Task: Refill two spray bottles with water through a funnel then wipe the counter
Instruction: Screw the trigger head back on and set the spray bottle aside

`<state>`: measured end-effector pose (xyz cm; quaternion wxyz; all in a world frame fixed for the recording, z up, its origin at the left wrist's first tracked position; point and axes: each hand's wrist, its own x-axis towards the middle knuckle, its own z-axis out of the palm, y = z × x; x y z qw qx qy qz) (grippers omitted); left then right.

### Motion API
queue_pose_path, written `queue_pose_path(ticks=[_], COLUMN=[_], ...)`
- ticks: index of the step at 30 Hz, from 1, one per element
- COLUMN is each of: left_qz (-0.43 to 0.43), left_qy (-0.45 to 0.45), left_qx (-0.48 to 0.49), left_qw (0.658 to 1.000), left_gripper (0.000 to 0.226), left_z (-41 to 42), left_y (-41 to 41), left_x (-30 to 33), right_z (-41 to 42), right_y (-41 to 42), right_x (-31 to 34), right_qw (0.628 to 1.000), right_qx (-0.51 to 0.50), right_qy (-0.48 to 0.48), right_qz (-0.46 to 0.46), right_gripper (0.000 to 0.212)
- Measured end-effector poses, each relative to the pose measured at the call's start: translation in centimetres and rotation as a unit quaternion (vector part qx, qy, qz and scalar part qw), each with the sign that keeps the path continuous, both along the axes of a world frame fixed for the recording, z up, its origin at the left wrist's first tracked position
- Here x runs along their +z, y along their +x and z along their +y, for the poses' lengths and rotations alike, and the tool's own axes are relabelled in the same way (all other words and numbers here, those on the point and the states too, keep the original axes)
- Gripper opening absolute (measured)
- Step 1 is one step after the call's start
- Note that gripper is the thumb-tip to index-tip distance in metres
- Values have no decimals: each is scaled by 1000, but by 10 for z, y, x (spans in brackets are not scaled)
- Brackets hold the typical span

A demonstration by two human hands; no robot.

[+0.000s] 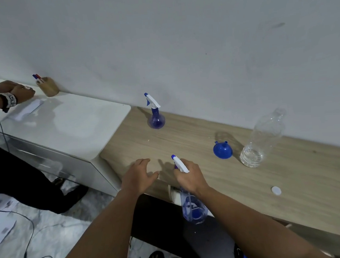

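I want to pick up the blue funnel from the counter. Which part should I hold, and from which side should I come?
Grip the funnel by its wide rim, coming from above. It lies mouth-down with the thin spout pointing up and back, and the water bottle stands close on its right, so approach from the left.

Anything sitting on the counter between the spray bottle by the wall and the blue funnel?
No. In the head view, only bare wood counter lies between the round spray bottle near the wall and the blue funnel.
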<state>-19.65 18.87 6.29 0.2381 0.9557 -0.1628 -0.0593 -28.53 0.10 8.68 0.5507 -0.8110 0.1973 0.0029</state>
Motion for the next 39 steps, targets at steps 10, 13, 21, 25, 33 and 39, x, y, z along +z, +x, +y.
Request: queue_pose_path(ticks=[10,13,21,25,33,39], left_qz=[10,6,5,-7,-19,-13], left_qy=[24,31,34,24,9,8], left_qx=[-19,-21,-33,-34,-37,-37], left_qw=[999,999,999,999,999,999], left_gripper=[68,68,68,67,66,66], left_z=[0,0,0,-1,-4,-4], left_y=[-5,-9,-10,-10,-10,-9], left_x=[-4,-3,-3,-3,-2,-2], right_z=[0,3,7,6,0,-1], right_y=[-31,-43,-60,-58,-54,-51], right_x=[-16,-28,-48,-43,-43,-41], right_qw=[993,993,999,999,998,999], right_qx=[-7,-11,-6,-10,-12,-18], right_qy=[8,0,-25,-29,-40,-33], right_qz=[-119,-115,-31,-25,-44,-21], right_gripper=[16,15,13,10,13,14])
